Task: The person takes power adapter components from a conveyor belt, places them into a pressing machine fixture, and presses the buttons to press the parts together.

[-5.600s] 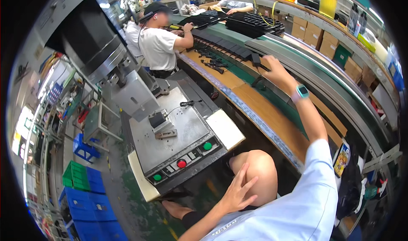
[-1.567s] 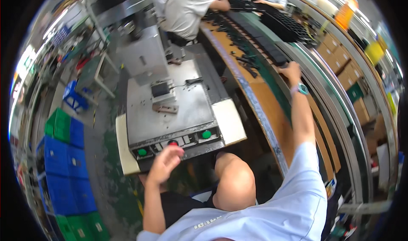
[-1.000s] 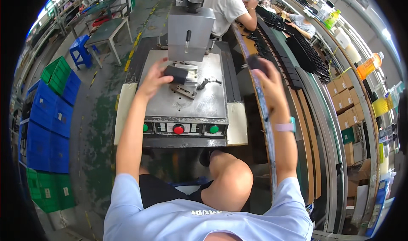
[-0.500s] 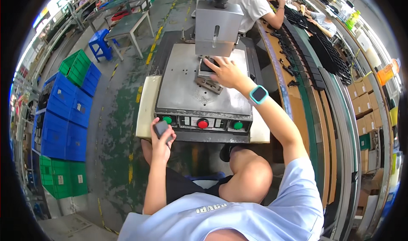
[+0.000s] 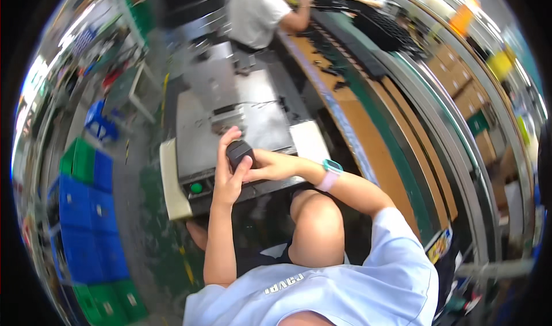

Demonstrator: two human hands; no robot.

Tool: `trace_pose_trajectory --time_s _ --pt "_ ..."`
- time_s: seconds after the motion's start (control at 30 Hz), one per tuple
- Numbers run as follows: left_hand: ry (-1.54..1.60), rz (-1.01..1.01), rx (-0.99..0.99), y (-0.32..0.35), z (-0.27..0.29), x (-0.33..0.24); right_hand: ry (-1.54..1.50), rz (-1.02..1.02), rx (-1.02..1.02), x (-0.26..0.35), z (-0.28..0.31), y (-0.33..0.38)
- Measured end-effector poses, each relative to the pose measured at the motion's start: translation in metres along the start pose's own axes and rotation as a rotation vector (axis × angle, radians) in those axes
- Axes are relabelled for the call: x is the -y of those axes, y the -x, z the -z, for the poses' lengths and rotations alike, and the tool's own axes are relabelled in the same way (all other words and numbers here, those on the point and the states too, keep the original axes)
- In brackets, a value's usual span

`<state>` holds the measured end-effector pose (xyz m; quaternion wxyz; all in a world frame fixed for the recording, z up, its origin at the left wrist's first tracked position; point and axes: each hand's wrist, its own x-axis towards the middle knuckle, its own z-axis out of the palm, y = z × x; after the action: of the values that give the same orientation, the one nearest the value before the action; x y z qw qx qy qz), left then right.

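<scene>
A small black box-shaped part (image 5: 240,153) is held in front of the machine's near edge, between my two hands. My left hand (image 5: 226,173) is closed round it, thumb across its near side and a finger up along its left. From the right my right hand (image 5: 275,165) meets the same part, its thumb stretched toward the left thumb; its fingertips are partly hidden behind the part. Beyond the hands, a small metal fixture (image 5: 227,119) stands on the machine's steel plate (image 5: 264,131), under a blurred metal press head (image 5: 213,81). A green button (image 5: 196,187) shows on the front panel.
At right runs a conveyor line (image 5: 368,124) with black parts (image 5: 328,67) beside it. A co-worker in a white shirt (image 5: 256,15) sits at the far side. Blue crates (image 5: 86,228) and green crates (image 5: 109,303) stack at left, near a blue stool (image 5: 100,121).
My right hand has left the fixture and come back toward me to the black part. My left hand has lifted the part to meet it. The whole view has turned and blurred.
</scene>
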<state>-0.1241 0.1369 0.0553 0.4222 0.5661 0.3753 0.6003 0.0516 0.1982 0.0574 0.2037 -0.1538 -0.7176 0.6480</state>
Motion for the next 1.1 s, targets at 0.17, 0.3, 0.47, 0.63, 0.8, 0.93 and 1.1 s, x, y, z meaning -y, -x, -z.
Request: trace_pose_trajectory --time_s 0.17,0.3,0.47,0.63,0.8,0.93,1.1 --pt "-0.032 -0.046 0.139 -0.004 -0.025 -0.025 0.473 0.118 -0.325 0.06 0.084 0.073" --pt "0.059 0.161 0.328 0.031 -0.013 -0.008 1.262 -0.062 -0.959 0.122 0.177 0.193" --pt "0.097 0.37 0.416 0.08 0.005 0.031 1.577 -0.782 -1.436 0.107 0.283 0.44" --pt "0.017 0.589 0.247 0.127 0.039 0.072 1.311 -1.59 -1.719 0.081 0.284 0.462" --pt "-0.014 0.66 0.32 0.119 0.025 0.087 1.443 -0.961 -1.233 0.039 0.371 0.305" --pt "-0.037 0.618 0.341 0.103 0.016 0.068 1.304 -0.978 -1.326 -0.004 0.404 0.191" --pt "-0.052 0.466 0.173 0.052 0.031 0.041 1.173 -0.922 -1.401 -0.022 0.411 0.212"
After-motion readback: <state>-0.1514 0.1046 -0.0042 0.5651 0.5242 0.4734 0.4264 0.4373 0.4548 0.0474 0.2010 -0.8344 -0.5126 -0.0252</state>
